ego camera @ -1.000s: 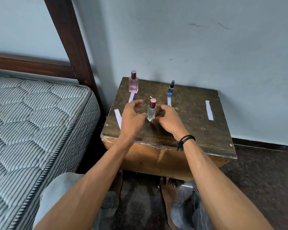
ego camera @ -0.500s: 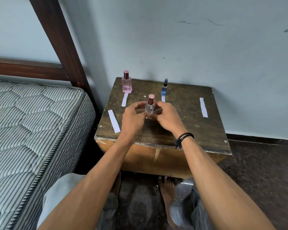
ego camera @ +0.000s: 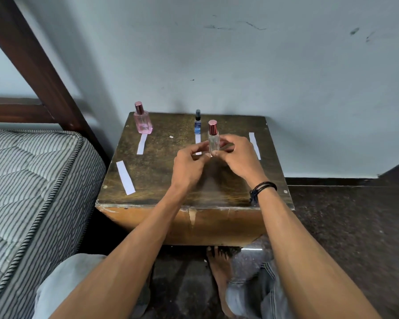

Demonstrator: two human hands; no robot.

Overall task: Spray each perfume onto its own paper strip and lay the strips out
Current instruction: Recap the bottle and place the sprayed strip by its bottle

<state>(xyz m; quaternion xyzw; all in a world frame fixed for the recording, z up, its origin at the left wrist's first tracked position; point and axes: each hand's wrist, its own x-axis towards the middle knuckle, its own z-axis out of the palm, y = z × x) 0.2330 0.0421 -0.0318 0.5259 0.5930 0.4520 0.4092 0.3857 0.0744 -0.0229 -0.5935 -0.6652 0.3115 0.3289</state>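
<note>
while right fingers [ego camera: 228, 141] grip clear bottle [ego camera: 214, 142] over wooden table [ego camera: 161, 173] by wall [ego camera: 240, 65], left fingers [ego camera: 197, 148] unclear.

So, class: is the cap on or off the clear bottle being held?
On. The red cap sits atop the clear bottle, which the right hand holds upright.

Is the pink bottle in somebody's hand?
No, the pink bottle stands alone at the back of the table, while the right hand holds the clear bottle.
</note>
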